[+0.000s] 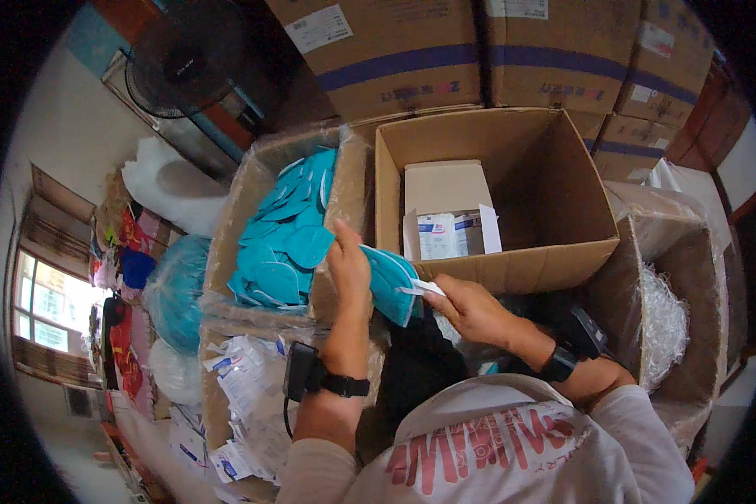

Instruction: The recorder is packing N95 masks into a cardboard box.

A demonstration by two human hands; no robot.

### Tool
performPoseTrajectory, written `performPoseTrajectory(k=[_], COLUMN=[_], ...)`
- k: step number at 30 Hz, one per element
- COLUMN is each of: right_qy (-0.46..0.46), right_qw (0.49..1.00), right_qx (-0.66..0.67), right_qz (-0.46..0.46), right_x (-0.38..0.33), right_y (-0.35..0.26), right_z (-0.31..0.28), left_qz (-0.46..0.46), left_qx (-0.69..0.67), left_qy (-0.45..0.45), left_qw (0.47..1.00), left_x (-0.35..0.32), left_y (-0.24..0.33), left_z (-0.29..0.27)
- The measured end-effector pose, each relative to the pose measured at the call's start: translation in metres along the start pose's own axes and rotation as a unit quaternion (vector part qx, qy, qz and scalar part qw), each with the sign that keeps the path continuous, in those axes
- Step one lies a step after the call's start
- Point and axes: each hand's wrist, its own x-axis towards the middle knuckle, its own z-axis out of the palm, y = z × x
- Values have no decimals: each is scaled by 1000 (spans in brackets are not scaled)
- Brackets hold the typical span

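In front of my chest is a small stack of folded teal face masks (391, 287), rounded with pale edges. My left hand (349, 265) is closed on the stack's left side. At its right end, my right hand (479, 312) pinches the white ear loops (422, 287), which stretch out from the masks. Just left of my left hand, a plastic-lined carton (354, 181) holds a heap of loose teal masks (279, 239). Beyond my right hand stands an open cardboard box (554, 193); inside it is a small white box (447, 186) with printed packets (449, 235).
Loose printed packets (248, 386) fill a carton at lower left. To the right, another lined carton holds white stringy material (665, 323). Sealed cartons (395, 55) are stacked behind. A black fan (185, 63) stands at far left, above a bag of teal items (179, 290).
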Motion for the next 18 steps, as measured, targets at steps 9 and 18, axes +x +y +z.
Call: performPoseTrajectory(k=[9, 18], right_qy=[-6, -22], right_qw=[974, 971], right_qx=[62, -29], right_qz=[-216, -235], right_x=[49, 40], right_y=[-60, -57], right_z=[8, -4], left_qz=[-122, 40], left_qx=[51, 38], left_qy=[-96, -18], left_qw=[987, 998], left_x=[-16, 11], left_y=[21, 18], left_z=[44, 69])
